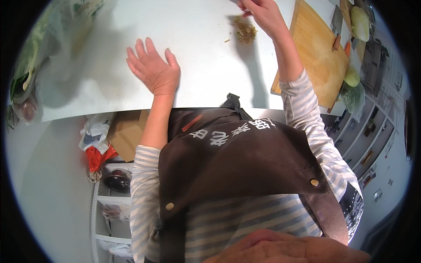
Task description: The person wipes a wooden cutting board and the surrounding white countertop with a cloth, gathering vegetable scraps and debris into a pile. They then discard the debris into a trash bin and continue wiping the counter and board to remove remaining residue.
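Observation:
My left hand (154,69) lies palm down on the white tabletop (204,75), its fingers spread and nothing in them. At the top edge of the view is my right hand (263,14), with its fingers bent and partly cut off by the frame. A sliver of something grey shows beside those fingers, too little to name or to tell if it is held. Just below them sits a small heap of brownish-yellow food scraps (246,31), with a few loose bits to its left.
On the right lies a wooden cutting board (312,49), with a cleaver (336,23) at its far edge. A napa cabbage (360,23) and a bagged green vegetable (353,97) lie farther right. Plastic bags of greens (36,49) stand at left. Beneath the table is a cardboard box (126,136).

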Available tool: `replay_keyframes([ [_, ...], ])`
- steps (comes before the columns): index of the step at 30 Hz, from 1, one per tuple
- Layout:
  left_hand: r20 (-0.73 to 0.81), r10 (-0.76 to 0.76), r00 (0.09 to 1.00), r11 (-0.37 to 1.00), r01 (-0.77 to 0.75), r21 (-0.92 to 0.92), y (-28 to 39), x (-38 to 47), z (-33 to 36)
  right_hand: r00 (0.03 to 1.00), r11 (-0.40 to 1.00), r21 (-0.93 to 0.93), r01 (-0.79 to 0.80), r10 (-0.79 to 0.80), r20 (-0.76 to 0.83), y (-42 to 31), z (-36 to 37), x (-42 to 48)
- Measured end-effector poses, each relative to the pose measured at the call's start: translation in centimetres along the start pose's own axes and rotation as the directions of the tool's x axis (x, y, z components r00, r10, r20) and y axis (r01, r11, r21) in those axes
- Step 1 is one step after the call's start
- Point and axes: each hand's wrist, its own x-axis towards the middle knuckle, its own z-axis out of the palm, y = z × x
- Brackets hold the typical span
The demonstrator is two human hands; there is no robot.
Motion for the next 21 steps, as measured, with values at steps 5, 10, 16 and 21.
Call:
replay_keyframes([
  [5, -0.04, 0.057, 0.998, 0.998, -0.056, 0.026, 0.1, -0.1, 0.7, 0.963, 0.923, -0.311, -0.227, 0.165, -0.213, 5.2, -3.8, -6.1],
  [10, -0.034, 0.381, 0.924, 0.827, -0.357, -0.434, 6.9, 2.5, 2.7, 0.966, 0.871, -0.422, -0.252, 0.203, -0.158, 5.5, -2.6, -9.3],
  [16, -0.065, 0.55, 0.832, 0.654, -0.478, -0.586, 14.8, 4.2, 6.6, 0.996, 0.874, -0.479, -0.083, 0.055, -0.072, 3.1, -0.3, -10.1],
  [21, 0.142, 0.466, 0.873, 0.477, -0.112, -0.872, 17.0, 2.5, 5.8, 0.997, 0.947, -0.321, 0.002, -0.025, -0.068, 4.2, 0.4, -9.5],
])
